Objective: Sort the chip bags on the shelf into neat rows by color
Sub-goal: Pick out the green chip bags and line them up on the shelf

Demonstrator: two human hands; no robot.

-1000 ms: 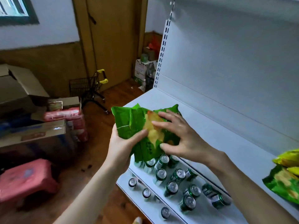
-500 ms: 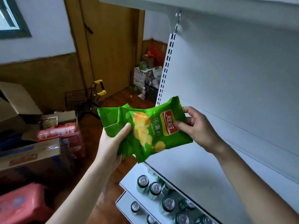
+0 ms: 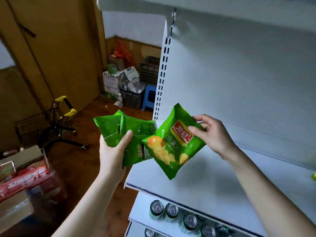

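Pinching a green chip bag (image 3: 174, 151) by its top edge in the right hand (image 3: 215, 135), over the white shelf (image 3: 213, 182) at its left end. Gripping other green bags (image 3: 136, 134) in the left hand (image 3: 111, 154), thumb across them, just leftward.

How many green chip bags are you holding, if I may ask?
3: logo bag pinched by the right hand; left bag and middle bag gripped by the left hand; others may hide between.

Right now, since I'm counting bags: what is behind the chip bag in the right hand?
The green bags gripped by the left hand, partly covered; how many is hidden. Beyond it, the white shelf.
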